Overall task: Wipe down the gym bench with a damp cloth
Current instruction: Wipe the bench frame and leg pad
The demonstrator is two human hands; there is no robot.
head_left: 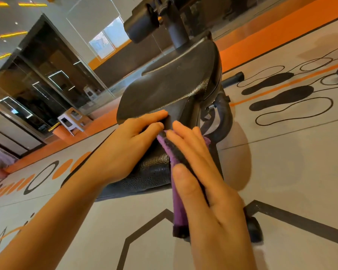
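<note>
- At the far left a dark glass wall (37, 78) reflects yellow and white strip lights, with a pale window (105, 39) further along it.
- Below the glass, a small white stool (71, 120) stands on an orange band of floor beside the wall.
- The grey floor (281, 172) carries orange ovals and a black ring at the left, a black hexagon outline near the bottom, and black footprint shapes (281, 98) with looping outlines at the right; a wide orange stripe runs behind.
- The left hand (123, 147) lies flat and unclenched on the gym bench (164, 94), fingers spread over the gap between the near seat pad and the black textured back pad; it grasps nothing.
- The bench fills the centre, its pads black and grained, a round roller pad (141, 26) on a post at the far end.
- The right hand (205, 182) presses a purple cloth (179, 207) against the right edge of the near pad, fingers straight over it, thumb on the near side; the cloth hangs down past the pad edge.
- A black frame foot (254, 228) shows behind the right hand.
</note>
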